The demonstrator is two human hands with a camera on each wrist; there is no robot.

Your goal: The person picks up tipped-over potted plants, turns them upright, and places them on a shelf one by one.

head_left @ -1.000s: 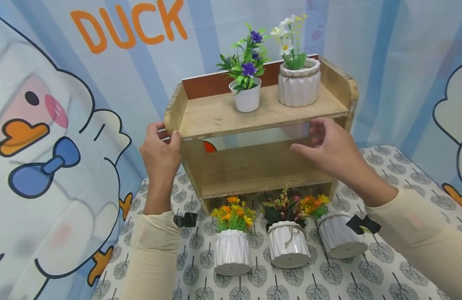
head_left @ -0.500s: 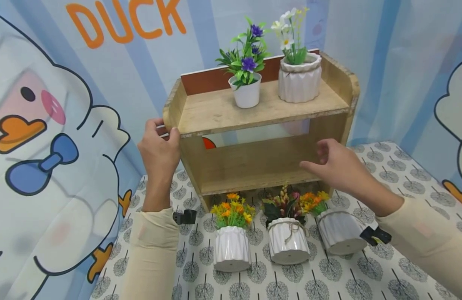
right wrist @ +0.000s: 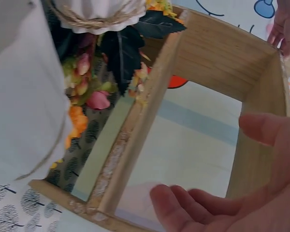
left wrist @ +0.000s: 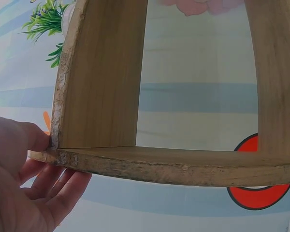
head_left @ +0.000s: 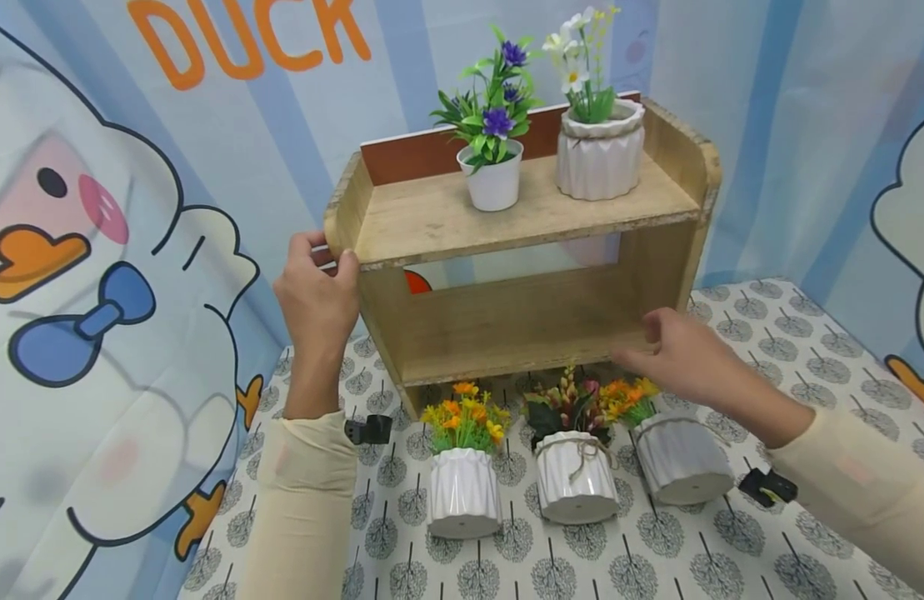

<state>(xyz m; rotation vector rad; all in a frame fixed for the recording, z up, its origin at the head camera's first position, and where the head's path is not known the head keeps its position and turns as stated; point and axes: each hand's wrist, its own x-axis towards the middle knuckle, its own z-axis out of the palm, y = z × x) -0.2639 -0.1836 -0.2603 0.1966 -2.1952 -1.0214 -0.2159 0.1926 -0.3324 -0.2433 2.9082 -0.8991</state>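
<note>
The wooden shelf [head_left: 521, 242] was gripped at its top corner by the left hand [head_left: 317, 296]; the right hand [head_left: 675, 354], fingers relaxed and empty, was best lowered slowly past the potted flowers [head_left: 574, 450].

orange "DUCK" on backdrop [head_left: 87, 125]

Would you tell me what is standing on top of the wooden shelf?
Two white flower pots: a small one with purple flowers and a ribbed one with white flowers. The shelf's left half is bare. Nothing there is covered.
</note>
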